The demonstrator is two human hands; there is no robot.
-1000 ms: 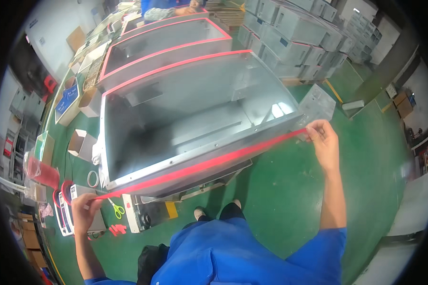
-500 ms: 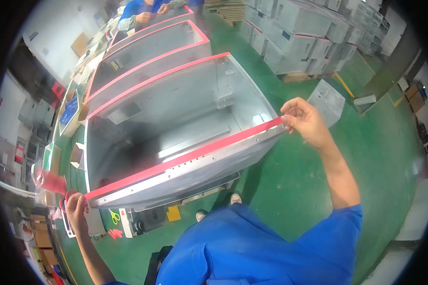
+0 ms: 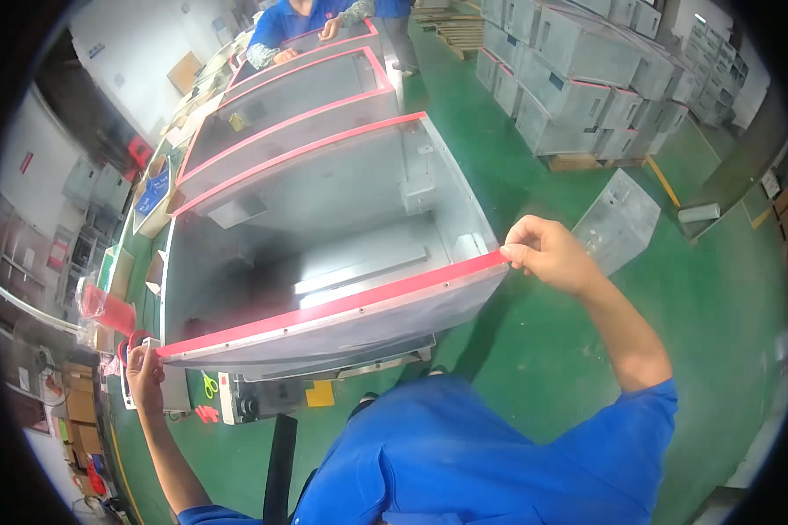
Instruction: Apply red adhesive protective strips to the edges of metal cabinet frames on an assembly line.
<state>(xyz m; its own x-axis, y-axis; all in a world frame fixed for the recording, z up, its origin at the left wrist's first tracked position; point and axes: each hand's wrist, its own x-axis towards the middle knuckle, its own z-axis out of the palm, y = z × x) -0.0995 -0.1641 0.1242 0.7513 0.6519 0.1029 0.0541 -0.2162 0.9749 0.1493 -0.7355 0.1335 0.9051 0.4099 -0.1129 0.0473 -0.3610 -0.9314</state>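
Red tape [image 3: 350, 304]: pulled straight along near rim of open metal box [image 3: 385, 325], corner to corner; can't tell from here if stuck.
Worker's L hand [image 3: 144, 374]: pinching tape's L end.
Worker's R hand [image 3: 549, 254]: thumb + fingers pinching R end.
Scissors [image 3: 209, 385]: green, lower L, nr red scraps [image 3: 206, 414].
Co-worker [image 3: 291, 22]: blue top, far end.

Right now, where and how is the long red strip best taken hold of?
Probably by its two ends, pinched between thumb and fingers, left hand from the left, right hand from the right: the red strip is long, narrow and stretched along the near edge of the metal box.
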